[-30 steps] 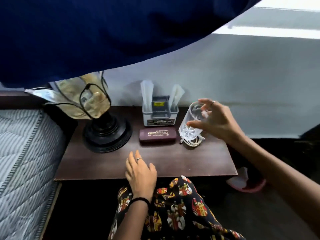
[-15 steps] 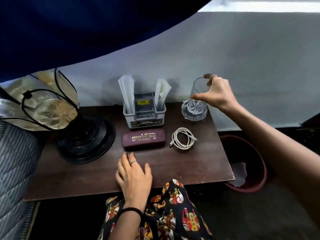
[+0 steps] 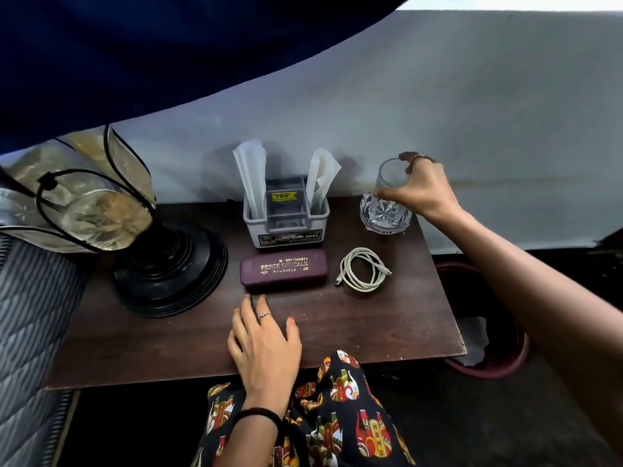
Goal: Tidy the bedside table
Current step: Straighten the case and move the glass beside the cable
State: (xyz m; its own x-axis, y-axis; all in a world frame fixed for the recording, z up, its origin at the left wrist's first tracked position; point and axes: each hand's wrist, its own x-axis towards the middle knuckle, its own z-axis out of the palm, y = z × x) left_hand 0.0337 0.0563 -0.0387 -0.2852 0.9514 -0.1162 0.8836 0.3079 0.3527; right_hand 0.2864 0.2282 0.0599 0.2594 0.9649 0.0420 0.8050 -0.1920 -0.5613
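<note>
here the right hand (image 3: 419, 190) has its fingers (image 3: 409, 159) hooked over the far rim of a clear cut-glass tumbler (image 3: 386, 203) and its thumb pressed to the near side, so it grips the glass from above. the tumbler stands upright on its base at the far right corner of the bedside table (image 3: 387, 328), close to the wall. the left hand (image 3: 264, 345) lies flat, palm down, fingers spread and holding nothing, at the near edge of the table; its fingertips (image 3: 247, 303) stop just short of a maroon spectacle case (image 3: 283, 270) printed with gold lettering. a ring sits on one finger and a black band circles the wrist. to the right of the case lies a coiled white cable (image 3: 362, 269), apart from both the case and the tumbler. behind the case, against the wall, stands a grey plastic organiser (image 3: 286, 224) with white papers upright in its side slots. on the left of the table is a lamp (image 3: 135, 230) with a round black base and a glass petal shade. beyond the right edge, on the floor, sits a reddish bin (image 3: 488, 365).
</note>
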